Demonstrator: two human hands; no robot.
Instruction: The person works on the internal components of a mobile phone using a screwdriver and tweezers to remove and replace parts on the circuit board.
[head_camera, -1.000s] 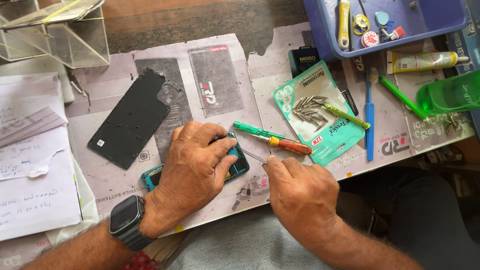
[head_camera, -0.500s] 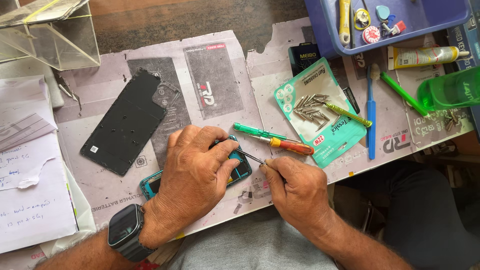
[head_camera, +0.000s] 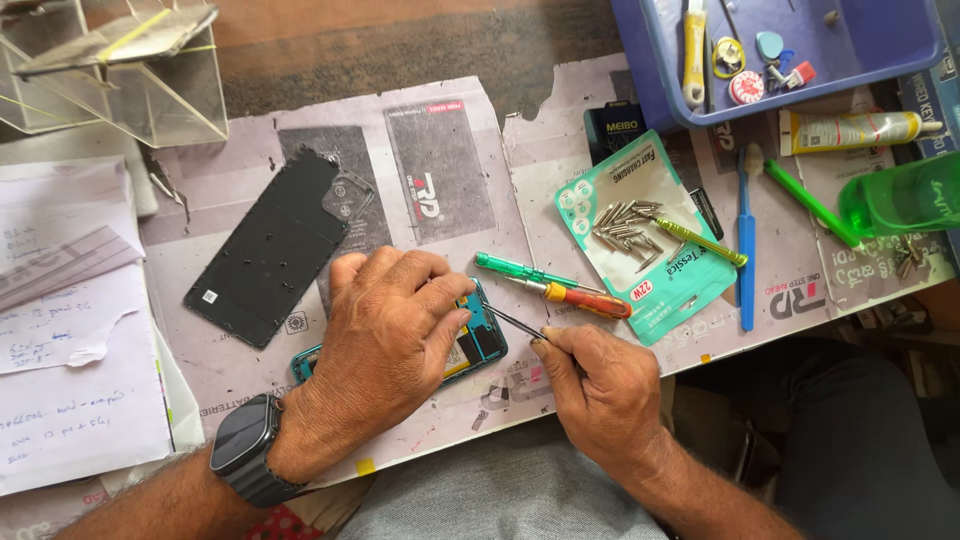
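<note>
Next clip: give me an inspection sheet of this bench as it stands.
Surface: table covered with printed paper sheets.
Job's things: opened phone, teal frame; black back cover lying apart.
Clutter: two screwdrivers, metal bits on a green packet, blue tray, glue tube, notes.
Grippers: left hand presses the phone; right hand holds a thin metal tool at its edge.
Cables: nothing seen.
Surroundings: clear plastic box, green bottle.
</note>
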